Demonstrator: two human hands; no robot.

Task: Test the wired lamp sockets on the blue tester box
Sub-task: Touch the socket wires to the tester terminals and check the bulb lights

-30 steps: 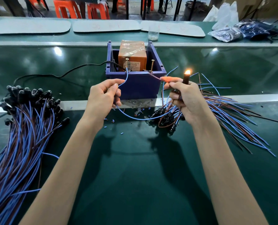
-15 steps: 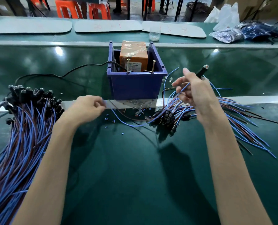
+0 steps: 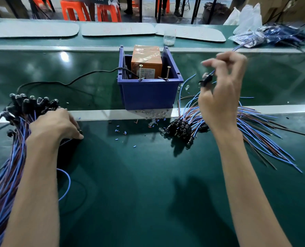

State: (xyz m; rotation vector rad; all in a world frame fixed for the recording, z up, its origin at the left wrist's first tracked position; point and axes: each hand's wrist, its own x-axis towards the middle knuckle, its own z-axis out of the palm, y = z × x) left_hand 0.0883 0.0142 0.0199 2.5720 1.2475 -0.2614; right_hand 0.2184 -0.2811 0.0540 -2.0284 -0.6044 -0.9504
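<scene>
The blue tester box (image 3: pixel 149 93) stands mid-table with an orange unit (image 3: pixel 146 57) inside and two upright screws (image 3: pixel 140 72) on its front rim. My right hand (image 3: pixel 219 97) is raised to the right of the box and pinches a black wired socket (image 3: pixel 206 80). Its blue wire trails up and right, and its lamp is dark. My left hand (image 3: pixel 57 125) rests on the edge of the left bundle of wired sockets (image 3: pixel 29 104), its fingers curled over a socket there. A second heap of wired sockets (image 3: pixel 182 127) lies below my right hand.
A black power cable (image 3: pixel 73 81) runs left from the box. Small wire offcuts and loose bulbs (image 3: pixel 153 120) litter the green mat in front of the box. Grey pads, a clear cup (image 3: pixel 169 39) and plastic bags (image 3: pixel 255 38) lie along the far side.
The lamp lit a second ago is off. My right hand has lifted that socket up and right, away from the box. My left hand let go of the wire and reached the left bundle.
</scene>
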